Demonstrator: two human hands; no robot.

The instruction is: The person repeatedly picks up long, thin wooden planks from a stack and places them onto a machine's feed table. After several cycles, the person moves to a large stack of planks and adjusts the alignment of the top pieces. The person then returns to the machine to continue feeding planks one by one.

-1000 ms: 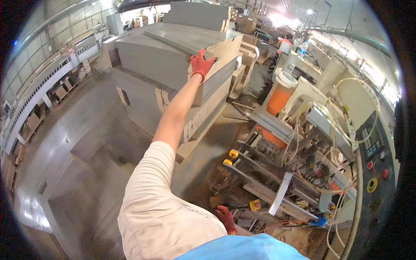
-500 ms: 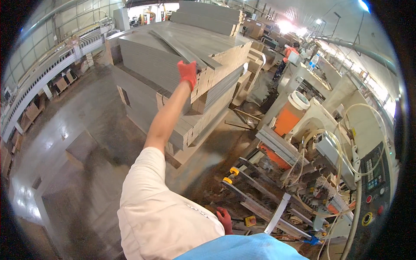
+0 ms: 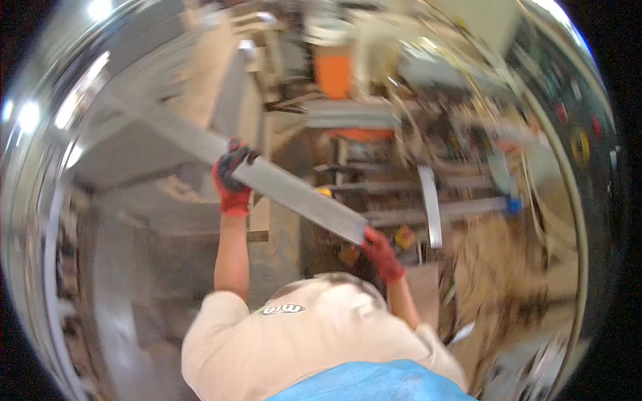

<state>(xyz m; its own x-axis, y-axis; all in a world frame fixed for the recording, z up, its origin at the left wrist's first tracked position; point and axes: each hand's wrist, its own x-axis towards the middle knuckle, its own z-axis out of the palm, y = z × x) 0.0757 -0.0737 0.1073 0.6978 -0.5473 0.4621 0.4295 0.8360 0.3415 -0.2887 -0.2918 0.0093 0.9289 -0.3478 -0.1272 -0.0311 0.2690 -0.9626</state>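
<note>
From where I stand, the change is plain: half a second ago the left hand point(image 3: 232, 177) was reaching out alone to the top of the board stack point(image 3: 231, 90), with the right hand point(image 3: 382, 255) down by the body; now both are on one long grey strip point(image 3: 301, 200), and the wearer's view has swung toward the machine point(image 3: 351, 113). As I judge it, that means the piece is up in the hands and being handled on its own, its weight shared between two holds. The strip slants across in front of the chest, its near end low at the right hand and its length running up and away to the left. The left grip is closed about it partway along, dark-coated fingers over the edge, with more strip reaching past that hand. The right grip is clasped on the near end, both gloves touching it. The far end blurs against the stacked boards, so I can't tell whether it is clear of them.
</note>
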